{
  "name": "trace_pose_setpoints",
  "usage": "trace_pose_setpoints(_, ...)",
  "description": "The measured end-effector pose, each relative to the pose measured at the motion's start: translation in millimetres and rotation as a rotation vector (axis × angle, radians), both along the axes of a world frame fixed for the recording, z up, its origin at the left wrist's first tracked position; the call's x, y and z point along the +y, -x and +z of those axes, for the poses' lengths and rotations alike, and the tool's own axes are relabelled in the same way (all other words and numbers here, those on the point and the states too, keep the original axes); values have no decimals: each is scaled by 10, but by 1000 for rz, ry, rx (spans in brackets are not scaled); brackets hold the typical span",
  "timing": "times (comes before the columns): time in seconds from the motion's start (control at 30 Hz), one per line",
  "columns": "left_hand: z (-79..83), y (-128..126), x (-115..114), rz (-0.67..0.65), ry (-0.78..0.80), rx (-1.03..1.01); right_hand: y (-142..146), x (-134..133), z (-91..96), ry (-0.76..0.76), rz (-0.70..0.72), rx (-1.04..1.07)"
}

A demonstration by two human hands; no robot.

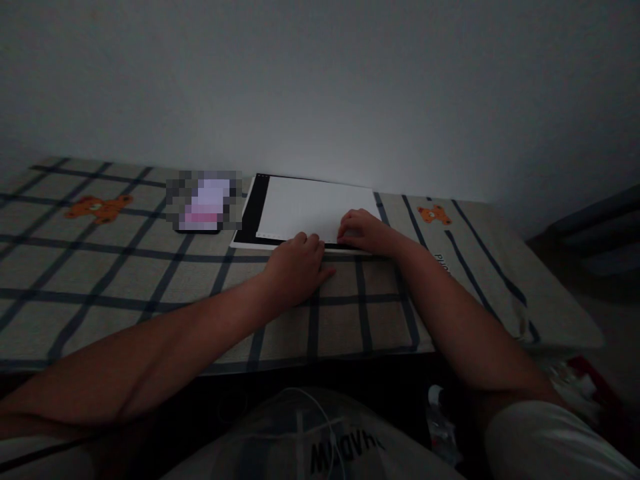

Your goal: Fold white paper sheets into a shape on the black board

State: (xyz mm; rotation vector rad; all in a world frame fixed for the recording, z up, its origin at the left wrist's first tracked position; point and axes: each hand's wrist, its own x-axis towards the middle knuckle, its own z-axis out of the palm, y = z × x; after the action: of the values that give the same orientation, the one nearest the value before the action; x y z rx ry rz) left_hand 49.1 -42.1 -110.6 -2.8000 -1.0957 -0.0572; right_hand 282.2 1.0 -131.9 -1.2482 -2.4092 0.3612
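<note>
- Clock places are read around the pad, with 12 toward the wall.
- The pad lies flat on the cloth, its far edge near the wall. It has a white face, a black border that shows on its 9 and 6 o'clock sides, and a thin white rim at 7.
- The left hand rests at the pad's near edge, about 6 to 7 o'clock. Its fingers are bent, knuckles up, and the thumb points out toward 3; whether it grips anything I cannot tell.
- The right hand is at 4 o'clock, over the pad's near corner, fingers curled down with the tips low by the border; whether something is pinched there I cannot tell.
- The hands are near each other but apart.
- The phone, blurred by pixels and its screen lit, lies at 9 o'clock, just beside the pad.
- Orange bears are printed on the checked cloth: one farther out at 9, another at 3.
- A bottle is below the cloth's edge at 5.
- A white cable runs over the shirt at 6.
</note>
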Motion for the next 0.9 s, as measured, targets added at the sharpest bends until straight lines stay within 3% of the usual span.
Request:
trace_pose_setpoints(0.33,40,38,-86,194,5,28,-70,-4,62,80,-21,-51)
trace_pose_setpoints(0.53,115,36,-89,300,64,61,-219,-3,56,136,-101,-67)
trace_pose_setpoints(0.9,103,118,16,380,42,63,-447,-106,250,380,-258,-134)
